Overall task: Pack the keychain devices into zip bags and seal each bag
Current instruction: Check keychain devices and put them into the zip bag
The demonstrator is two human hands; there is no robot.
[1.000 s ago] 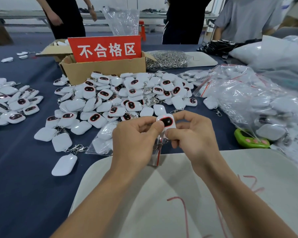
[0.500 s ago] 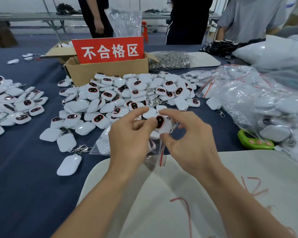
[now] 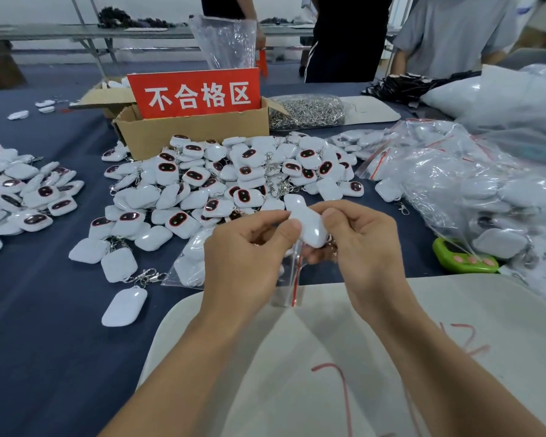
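Head view: we see pile of white keychains [image 3: 221, 184] on blue table [image 3: 44, 326], far left to middle. Our left hand [image 3: 246, 247] pinches one keychain [image 3: 309, 228]. Clear zip bag [image 3: 289, 279] hangs under it, between hands. Our right hand [image 3: 363, 247] pinches same keychain. Green toy [image 3: 464, 261] further right.

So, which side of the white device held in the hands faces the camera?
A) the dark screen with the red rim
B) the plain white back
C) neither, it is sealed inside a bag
B: the device pinched between the left hand and right hand shows only plain white, above the zip bag.
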